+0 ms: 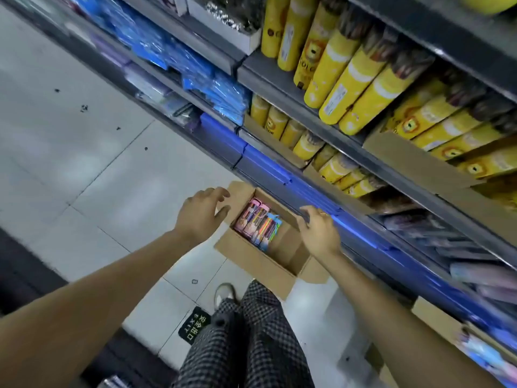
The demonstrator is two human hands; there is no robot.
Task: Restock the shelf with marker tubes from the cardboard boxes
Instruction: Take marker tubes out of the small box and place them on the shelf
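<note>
Neither hand holds anything: the left hand (202, 211) hangs over the left flap of the cardboard box (251, 260) with fingers spread and loosely bent, and the right hand (317, 229) sits at the box's right edge, fingers relaxed, touching or just above the flap; which, I cannot tell. Inside the box, toward its far end, lie the marker tubes (258, 224), pink and multicoloured, packed side by side. Beyond the box rises the shelf (293, 107), its tiers above the box lined with yellow tubes (349, 91), some in open cartons. Judging by this, the step is opening the box or reaching in; next, a hand must dip between the flaps and close round one tube.
</note>
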